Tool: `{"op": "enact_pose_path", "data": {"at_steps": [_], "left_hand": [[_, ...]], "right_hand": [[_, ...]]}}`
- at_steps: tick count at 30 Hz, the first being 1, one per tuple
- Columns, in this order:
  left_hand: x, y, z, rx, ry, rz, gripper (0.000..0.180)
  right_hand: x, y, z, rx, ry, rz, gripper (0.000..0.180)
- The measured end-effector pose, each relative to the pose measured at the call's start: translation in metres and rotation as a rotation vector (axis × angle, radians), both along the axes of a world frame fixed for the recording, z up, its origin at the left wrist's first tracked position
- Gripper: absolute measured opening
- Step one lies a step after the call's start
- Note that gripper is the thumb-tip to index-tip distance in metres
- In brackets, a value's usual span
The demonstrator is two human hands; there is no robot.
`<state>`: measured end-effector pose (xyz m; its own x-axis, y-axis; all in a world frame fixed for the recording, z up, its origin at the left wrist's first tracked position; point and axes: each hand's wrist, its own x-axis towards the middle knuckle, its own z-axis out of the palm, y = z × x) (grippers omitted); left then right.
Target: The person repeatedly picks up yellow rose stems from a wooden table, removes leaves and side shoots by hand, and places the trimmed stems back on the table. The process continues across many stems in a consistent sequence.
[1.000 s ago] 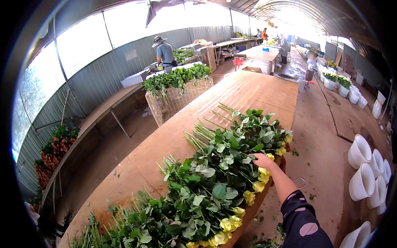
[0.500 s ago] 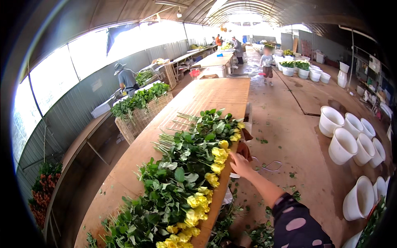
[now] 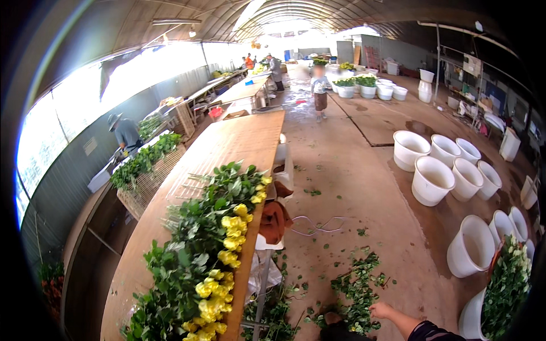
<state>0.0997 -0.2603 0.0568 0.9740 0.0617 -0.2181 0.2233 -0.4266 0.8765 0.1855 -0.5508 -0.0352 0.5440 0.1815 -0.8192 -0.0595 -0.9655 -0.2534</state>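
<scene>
**A:** Where are your hands right now?

**B:** My right hand (image 3: 382,311) is low by the floor, at the edge of the heap of leaf trimmings (image 3: 358,284) beside the table. The fingers point into the leaves and seem to touch the nearest ones. I can't tell whether they are closed on anything, because it's too small and too near the rim. My left hand is out of sight.

**A:** And the trimmings?

**B:** They lie on the wet concrete, just right of the table legs, in one loose green heap with stray leaves scattered around it.

**A:** How far along would you say things are?

**B:** The yellow roses (image 3: 227,256) lie in a thick row along my end of the long wooden table (image 3: 239,142), heads at its right edge, so that part looks done. The far half of the board is bare. I'd judge the floor barely begun, since the heap looks whole and leaves are strewn well past it.

**A:** What about the buckets?

**B:** The white buckets (image 3: 430,181) stand well apart to my right, and most look empty. One bucket of pale flowers (image 3: 506,290) stands at the far right. A brown cloth (image 3: 274,221) hangs off the table edge.
</scene>
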Motion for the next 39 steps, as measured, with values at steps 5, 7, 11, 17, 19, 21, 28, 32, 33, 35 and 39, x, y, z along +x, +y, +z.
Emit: {"op": "enact_pose_path", "data": {"at_steps": [5,7,11,17,19,21,28,32,33,35,39], "left_hand": [[0.048,-0.034,-0.020,-0.021,0.107,-0.073,0.032],[0.087,-0.049,-0.023,-0.013,0.138,-0.099,0.032],[0.160,-0.074,-0.030,0.002,0.167,-0.092,0.032],[0.266,-0.116,-0.026,0.014,0.227,-0.078,0.032],[0.293,-0.126,-0.024,0.010,0.236,-0.063,0.032],[0.321,-0.137,-0.025,0.003,0.248,-0.063,0.032],[0.413,-0.141,-0.037,-0.026,0.292,-0.025,0.032],[0.472,-0.126,-0.063,-0.047,0.333,0.008,0.032],[0.487,-0.120,-0.070,-0.053,0.347,0.020,0.032],[0.524,-0.106,-0.084,-0.064,0.361,0.031,0.032],[0.594,-0.069,-0.110,-0.067,0.391,0.072,0.032]], "right_hand": [[0.037,-0.028,-0.003,0.071,0.096,-0.198,0.037],[0.056,-0.059,-0.024,0.211,0.076,-0.328,0.036],[0.098,-0.152,-0.110,0.326,0.184,-0.423,0.039],[0.125,-0.278,-0.168,0.288,0.295,-1.192,0.037],[0.148,-0.295,-0.155,0.299,0.272,-1.262,0.037],[0.177,-0.303,-0.145,0.330,0.246,-1.292,0.038],[0.314,-0.257,-0.106,0.509,0.156,-1.140,0.038],[0.391,-0.224,-0.097,0.568,0.145,-1.045,0.038],[0.409,-0.217,-0.099,0.573,0.151,-1.036,0.038],[0.445,-0.211,-0.100,0.567,0.147,-1.043,0.038],[0.515,-0.208,-0.099,0.519,0.156,-1.109,0.038]]}}
